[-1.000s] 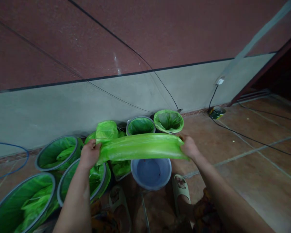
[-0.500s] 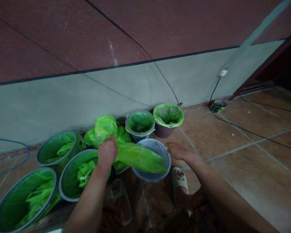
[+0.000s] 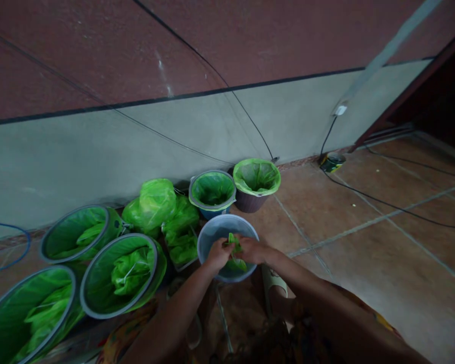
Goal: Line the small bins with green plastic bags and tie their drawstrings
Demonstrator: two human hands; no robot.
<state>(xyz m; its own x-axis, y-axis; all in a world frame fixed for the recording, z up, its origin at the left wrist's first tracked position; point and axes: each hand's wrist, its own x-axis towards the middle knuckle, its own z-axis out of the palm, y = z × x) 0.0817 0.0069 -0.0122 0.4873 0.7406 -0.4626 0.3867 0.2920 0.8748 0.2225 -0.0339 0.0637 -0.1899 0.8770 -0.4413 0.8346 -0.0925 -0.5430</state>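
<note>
While left hand and right hand clamp a green bag over the basin, lined bucket stands just behind its rim; floor opens rightward

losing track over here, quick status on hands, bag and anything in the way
Left hand and right hand both on bag. Bag bunched at basin's mouth. Lined bin off to left, nothing seen blocking hands.

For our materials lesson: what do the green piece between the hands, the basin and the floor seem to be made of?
Green piece: probably thin plastic film, slightly shiny; it bunches into soft folds.
Basin: likely plastic, smooth and rather matt; it looks thin-rimmed and evenly coloured.
Floor: perhaps ceramic tile, dull; it is laid in straight-edged slabs. Stone is possible.
</note>
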